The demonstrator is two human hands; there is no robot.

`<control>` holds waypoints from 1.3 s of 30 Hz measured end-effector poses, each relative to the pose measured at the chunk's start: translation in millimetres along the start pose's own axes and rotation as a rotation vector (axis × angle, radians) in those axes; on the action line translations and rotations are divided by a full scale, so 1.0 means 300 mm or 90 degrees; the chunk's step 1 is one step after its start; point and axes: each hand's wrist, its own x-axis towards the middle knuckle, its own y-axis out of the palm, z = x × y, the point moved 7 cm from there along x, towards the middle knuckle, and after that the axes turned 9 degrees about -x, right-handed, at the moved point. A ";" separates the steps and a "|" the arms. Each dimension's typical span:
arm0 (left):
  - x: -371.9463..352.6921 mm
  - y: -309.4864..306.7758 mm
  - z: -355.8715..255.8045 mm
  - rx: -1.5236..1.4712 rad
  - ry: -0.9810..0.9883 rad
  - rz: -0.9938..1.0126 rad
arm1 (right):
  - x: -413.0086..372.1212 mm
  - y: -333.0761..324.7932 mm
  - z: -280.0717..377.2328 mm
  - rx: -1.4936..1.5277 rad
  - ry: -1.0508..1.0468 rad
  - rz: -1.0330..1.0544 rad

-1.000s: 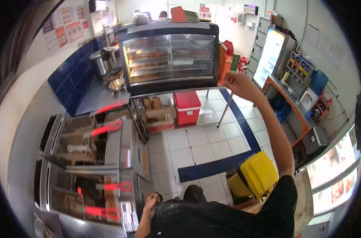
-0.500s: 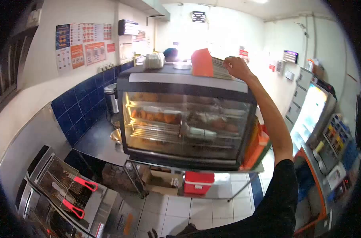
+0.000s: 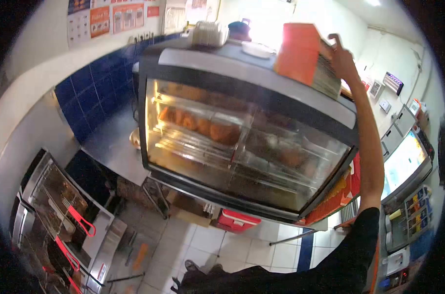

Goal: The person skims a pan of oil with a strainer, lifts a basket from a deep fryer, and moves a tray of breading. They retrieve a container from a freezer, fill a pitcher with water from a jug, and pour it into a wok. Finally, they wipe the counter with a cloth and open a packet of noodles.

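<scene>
My right hand (image 3: 342,61) reaches up to the top of a glass-fronted display cabinet (image 3: 203,73). It is at the right side of a stack of flat cartons with an orange face (image 3: 299,53). One finger is raised and bent above the stack, apart from the rest, and the hand looks open. Its other fingers are partly hidden, and I see nothing held. Browned food pieces (image 3: 225,131) lie on lit racks behind the glass. My left hand is out of view.
Clear containers (image 3: 209,34) and a white dish (image 3: 258,49) stand on the cabinet. Fryer baskets with red handles (image 3: 81,220) are at lower left. A red box (image 3: 237,220) sits under the cabinet's table. A lit fridge (image 3: 403,164) stands at the right.
The view has tilted and come closer to the cabinet. My right hand was pinched at the stack's upper edge; now a finger is lifted and the hand sits at the stack's right side.
</scene>
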 end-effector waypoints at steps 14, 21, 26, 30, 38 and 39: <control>-0.059 0.241 -0.963 -0.235 0.302 -0.125 | -0.726 -0.195 1.087 0.493 -0.076 0.054; -0.090 0.583 -0.887 -0.680 0.003 -0.112 | -1.927 0.302 1.740 0.891 -0.065 0.980; 0.260 0.630 -0.363 -0.457 -0.017 -0.361 | -2.473 0.745 1.838 1.004 -0.235 1.299; 0.320 0.626 0.041 -0.507 -0.118 -0.607 | -2.724 1.732 1.874 1.009 0.220 0.850; -0.076 0.679 0.685 -0.429 -0.295 -0.833 | -3.121 2.750 1.869 0.194 0.132 0.922; -0.095 0.682 0.715 -0.404 -0.279 -0.863 | -3.158 2.800 1.875 0.101 0.056 0.912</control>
